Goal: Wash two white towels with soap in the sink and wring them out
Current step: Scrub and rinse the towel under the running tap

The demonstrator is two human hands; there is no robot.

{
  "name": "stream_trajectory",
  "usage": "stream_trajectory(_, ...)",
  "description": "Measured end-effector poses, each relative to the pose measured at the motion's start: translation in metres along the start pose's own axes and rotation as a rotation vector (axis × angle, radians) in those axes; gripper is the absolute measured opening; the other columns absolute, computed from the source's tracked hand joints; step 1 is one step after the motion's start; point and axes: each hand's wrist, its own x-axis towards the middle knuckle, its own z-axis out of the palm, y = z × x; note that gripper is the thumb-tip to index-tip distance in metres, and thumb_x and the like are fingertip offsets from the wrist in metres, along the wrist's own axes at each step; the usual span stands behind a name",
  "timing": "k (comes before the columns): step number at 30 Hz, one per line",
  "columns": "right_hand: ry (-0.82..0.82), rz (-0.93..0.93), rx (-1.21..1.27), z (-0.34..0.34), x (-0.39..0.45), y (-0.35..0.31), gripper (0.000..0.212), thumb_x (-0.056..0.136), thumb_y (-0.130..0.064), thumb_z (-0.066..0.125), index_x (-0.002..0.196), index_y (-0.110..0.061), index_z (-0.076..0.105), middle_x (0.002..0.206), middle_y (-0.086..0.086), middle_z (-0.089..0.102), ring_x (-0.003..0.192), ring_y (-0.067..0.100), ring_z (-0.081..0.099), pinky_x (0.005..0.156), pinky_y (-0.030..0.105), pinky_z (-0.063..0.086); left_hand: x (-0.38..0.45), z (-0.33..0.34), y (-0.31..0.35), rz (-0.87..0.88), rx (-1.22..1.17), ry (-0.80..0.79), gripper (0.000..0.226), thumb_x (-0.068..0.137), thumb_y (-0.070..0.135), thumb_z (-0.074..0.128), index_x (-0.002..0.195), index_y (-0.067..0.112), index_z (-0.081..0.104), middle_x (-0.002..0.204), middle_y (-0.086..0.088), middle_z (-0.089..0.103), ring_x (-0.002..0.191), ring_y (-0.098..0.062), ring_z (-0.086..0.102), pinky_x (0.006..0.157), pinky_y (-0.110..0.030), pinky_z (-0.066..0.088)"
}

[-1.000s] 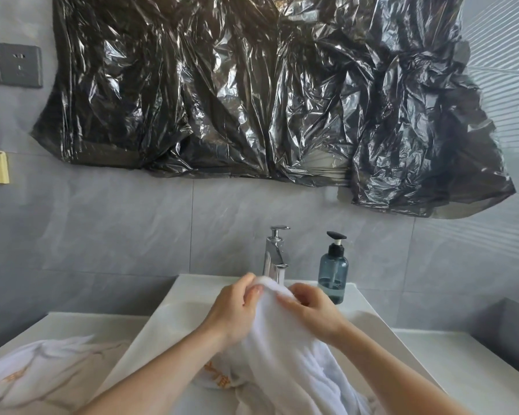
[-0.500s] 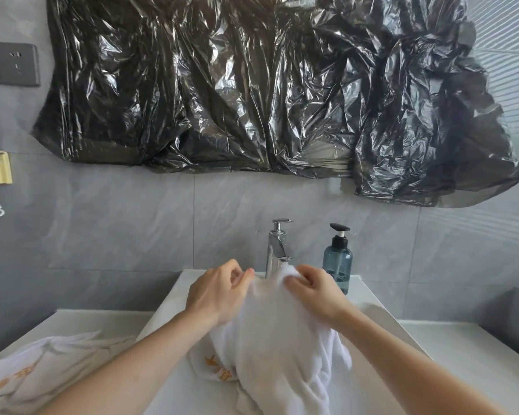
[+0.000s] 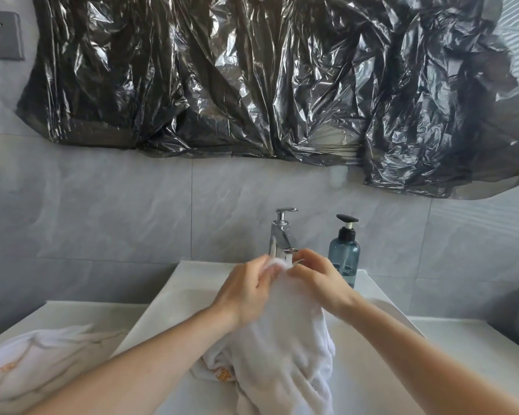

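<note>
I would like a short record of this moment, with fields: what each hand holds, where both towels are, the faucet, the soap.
left hand: grips the top of the held towel
right hand: grips the same top edge, close to the left hand
held towel: white, bunched, hangs down into the sink, top just below the faucet
second towel: white, lies crumpled on the counter left of the sink
faucet: chrome, behind the hands; running water cannot be told
soap bottle: blue pump bottle, upright, right of the faucet
</note>
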Motion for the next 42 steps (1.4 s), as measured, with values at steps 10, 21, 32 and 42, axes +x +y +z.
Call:
stream_trajectory(10, -0.071, 0.022, -0.415, 0.005, -0.008, 0.015, 0.037, 0.103, -0.03, 0.051, 0.07, -0.02, 0.035, 0.065, -0.01, 0.032, 0.061, 0.01, 0.031, 0.052, 0.024, 0.025, 0.004, -0.027, -0.008, -0.062, 0.168, 0.307, 0.05, 0.106, 0.052, 0.044, 0.069, 0.021, 0.032, 0.055, 0.002, 0.037, 0.057, -0.025, 0.036, 0.055, -0.045, 0.037)
stream_trajectory(21, 0.089, -0.249, -0.288, 0.003, -0.013, 0.002, 0.054, 0.101, -0.04, 0.063, 0.062, -0.021, 0.031, 0.059, -0.013, 0.022, 0.056, 0.008, 0.022, 0.049, 0.025, 0.018, -0.005, -0.02, 0.002, -0.217, -0.178, -0.161, 0.044, 0.086, 0.066, 0.058, 0.121, 0.039, 0.064, 0.115, 0.012, 0.072, 0.106, -0.008, 0.069, 0.099, -0.034, 0.052)
stream_trajectory(32, -0.374, 0.107, -0.294, -0.006, -0.011, 0.024, 0.024, 0.086, -0.036, 0.082, 0.079, -0.026, 0.062, 0.067, -0.021, 0.055, 0.065, 0.002, 0.052, 0.062, 0.015, 0.039, 0.0, -0.011, 0.014, -0.082, -0.058, 0.128, 0.034, 0.106, 0.026, 0.049, 0.072, 0.023, 0.051, 0.061, 0.016, 0.048, 0.06, -0.005, 0.044, 0.06, -0.027, 0.034)
stream_trajectory(42, -0.092, 0.237, 0.228, -0.002, -0.011, 0.009, 0.029, 0.1, -0.016, 0.048, 0.12, -0.019, 0.069, 0.107, 0.018, 0.074, 0.089, 0.024, 0.068, 0.078, 0.044, 0.057, 0.002, -0.022, 0.016, -0.417, -0.026, 0.285, 0.044, 0.102, 0.047, 0.045, 0.069, 0.021, 0.037, 0.061, 0.008, 0.043, 0.067, -0.02, 0.044, 0.064, -0.037, 0.038)
